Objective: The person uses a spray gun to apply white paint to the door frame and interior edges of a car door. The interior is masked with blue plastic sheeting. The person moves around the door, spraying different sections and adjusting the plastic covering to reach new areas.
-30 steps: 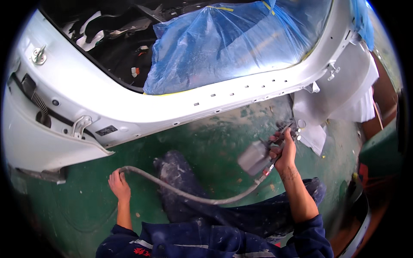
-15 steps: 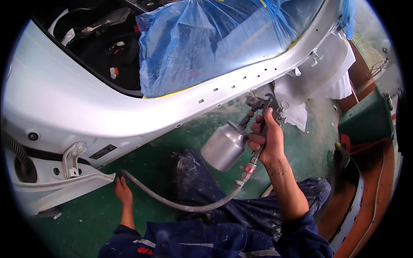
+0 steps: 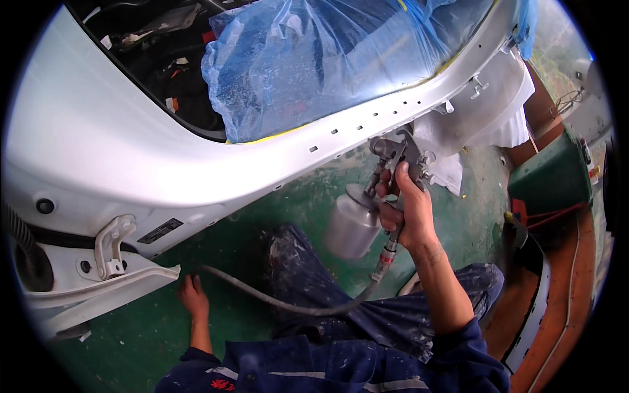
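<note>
My right hand [image 3: 414, 213] grips a spray gun [image 3: 407, 154] by its handle, just outside the white car body's door sill [image 3: 367, 124]. A silver paint cup [image 3: 352, 226] hangs tilted below the gun. From the handle's metal coupling a grey air hose [image 3: 288, 306] curves left to my left hand [image 3: 194, 298]. That hand is low by the end of a white panel edge, its fingers closed at the hose, partly hidden. Blue plastic masking film [image 3: 288, 72], edged with yellow tape, covers much of the door opening.
A white bracket [image 3: 113, 245] and panel flange [image 3: 131, 291] jut out at the left. At the right stand a green bin [image 3: 550, 173] and a curved trim strip [image 3: 534, 314] beside a brown surface. My bent legs [image 3: 314, 281] are over the green floor.
The spray gun has tipped and shifted slightly up and left, its cup swinging right and more upright. My left hand has moved slightly right and down with the hose.
</note>
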`<state>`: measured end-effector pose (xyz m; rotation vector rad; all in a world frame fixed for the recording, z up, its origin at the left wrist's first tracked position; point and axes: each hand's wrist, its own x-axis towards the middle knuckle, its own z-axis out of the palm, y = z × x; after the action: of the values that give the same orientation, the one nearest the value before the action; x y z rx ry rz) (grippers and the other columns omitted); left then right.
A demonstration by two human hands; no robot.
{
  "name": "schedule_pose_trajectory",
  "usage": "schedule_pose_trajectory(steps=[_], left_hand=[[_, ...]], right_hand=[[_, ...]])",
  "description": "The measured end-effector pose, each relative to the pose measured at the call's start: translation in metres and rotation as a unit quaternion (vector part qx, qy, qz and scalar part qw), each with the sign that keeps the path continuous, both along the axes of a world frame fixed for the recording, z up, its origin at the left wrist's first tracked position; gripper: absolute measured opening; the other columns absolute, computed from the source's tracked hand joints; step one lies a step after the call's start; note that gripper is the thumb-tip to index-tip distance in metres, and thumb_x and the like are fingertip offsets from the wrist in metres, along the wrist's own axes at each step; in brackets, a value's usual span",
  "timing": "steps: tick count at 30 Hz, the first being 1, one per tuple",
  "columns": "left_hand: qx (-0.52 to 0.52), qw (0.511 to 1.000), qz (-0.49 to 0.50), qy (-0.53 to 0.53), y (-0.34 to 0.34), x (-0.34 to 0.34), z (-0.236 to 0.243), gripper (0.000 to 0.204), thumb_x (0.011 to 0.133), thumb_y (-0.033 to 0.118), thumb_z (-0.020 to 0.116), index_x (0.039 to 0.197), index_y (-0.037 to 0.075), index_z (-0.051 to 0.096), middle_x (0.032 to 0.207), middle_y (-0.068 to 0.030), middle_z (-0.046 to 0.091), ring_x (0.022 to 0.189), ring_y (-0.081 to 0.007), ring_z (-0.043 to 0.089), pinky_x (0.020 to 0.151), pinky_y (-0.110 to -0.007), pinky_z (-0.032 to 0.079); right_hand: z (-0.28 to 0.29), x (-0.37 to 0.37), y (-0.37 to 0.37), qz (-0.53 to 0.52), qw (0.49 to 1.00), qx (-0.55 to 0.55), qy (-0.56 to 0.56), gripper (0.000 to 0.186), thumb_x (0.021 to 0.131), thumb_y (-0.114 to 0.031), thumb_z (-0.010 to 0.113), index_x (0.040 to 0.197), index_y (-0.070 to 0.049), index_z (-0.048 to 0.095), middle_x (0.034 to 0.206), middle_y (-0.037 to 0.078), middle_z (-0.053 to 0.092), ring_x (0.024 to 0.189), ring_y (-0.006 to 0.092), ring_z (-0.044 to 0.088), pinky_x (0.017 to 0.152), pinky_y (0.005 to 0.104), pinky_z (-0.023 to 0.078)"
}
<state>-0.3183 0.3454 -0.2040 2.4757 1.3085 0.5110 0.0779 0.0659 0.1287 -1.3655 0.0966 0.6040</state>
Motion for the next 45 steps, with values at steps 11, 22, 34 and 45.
schedule_pose_trajectory(steps=[11,22,34,45], left_hand=[[-0.004,0.997,-0.064,0.052,-0.023,0.015,0.017,0.024,0.095,0.030,0.060,0.105,0.008,0.063,0.097,-0.0138,0.067,0.095,-0.0369,0.060,0.081,-0.050,0.043],[0.015,0.993,-0.110,0.036,-0.049,0.028,0.042,0.022,0.094,0.029,0.062,0.101,0.008,0.063,0.097,-0.0117,0.067,0.096,-0.0361,0.059,0.085,-0.049,0.042],[0.024,0.986,-0.158,0.049,-0.064,0.041,0.058,0.021,0.092,0.029,0.064,0.096,0.008,0.063,0.092,-0.0112,0.067,0.091,-0.0359,0.060,0.091,-0.050,0.043],[0.024,0.981,-0.174,0.079,-0.063,0.043,0.063,0.021,0.091,0.030,0.066,0.093,0.009,0.063,0.090,-0.0102,0.067,0.089,-0.0355,0.061,0.089,-0.050,0.043]], right_hand=[[-0.067,0.002,-0.061,-0.096,0.981,-0.144,-0.090,0.032,0.101,-0.041,0.057,0.098,-0.009,0.056,0.080,0.004,0.057,0.041,0.0070,0.037,0.036,0.0252,0.029],[-0.090,0.030,-0.079,-0.020,0.982,-0.116,-0.148,0.033,0.101,-0.041,0.057,0.094,-0.008,0.057,0.066,-0.001,0.050,0.042,0.0044,0.035,0.038,0.0244,0.027],[-0.082,0.021,-0.066,0.124,0.952,-0.174,-0.219,0.028,0.097,-0.029,0.064,0.104,-0.001,0.062,0.079,0.002,0.059,0.075,0.0108,0.051,0.070,0.0302,0.046],[-0.106,0.018,-0.086,0.101,0.969,-0.115,-0.194,0.024,0.097,-0.026,0.063,0.098,-0.002,0.061,0.078,0.002,0.059,0.073,0.0111,0.053,0.069,0.0307,0.047]])
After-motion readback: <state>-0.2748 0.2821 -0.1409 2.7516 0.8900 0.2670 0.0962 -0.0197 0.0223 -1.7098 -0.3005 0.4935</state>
